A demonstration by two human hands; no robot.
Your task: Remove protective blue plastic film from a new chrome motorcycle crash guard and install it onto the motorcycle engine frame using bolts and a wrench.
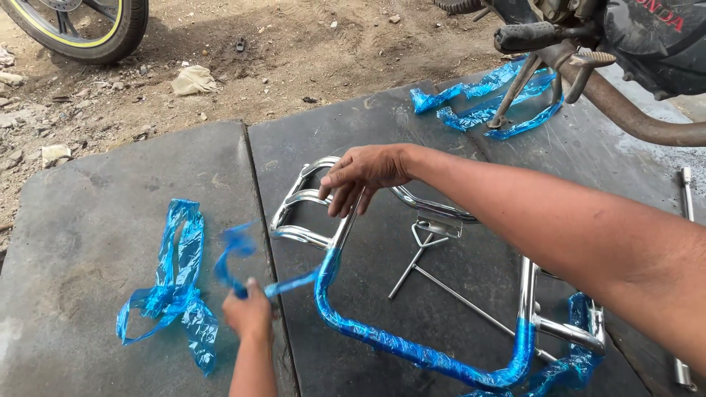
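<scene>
A chrome tubular motorcycle guard frame (pixel 303 197) lies on a dark stone slab (pixel 382 125). Blue plastic wrap (pixel 397 345) still covers its near tubes. My right hand (pixel 362 176) reaches in from the right and rests its fingers on the bare chrome part of the frame. My left hand (pixel 248 312) is closed around a loose strip of blue wrap (pixel 234 254) that runs to the frame and looks stretched and blurred.
A crumpled pile of blue wrap (pixel 173 294) lies on the left slab (pixel 103 220), more blue scraps (pixel 478 103) at the far right. A motorcycle's footpeg and exhaust (pixel 588 81) overhang at top right. A wheel (pixel 81 26) stands on dirt at top left. A metal rod (pixel 685 198) lies at the right edge.
</scene>
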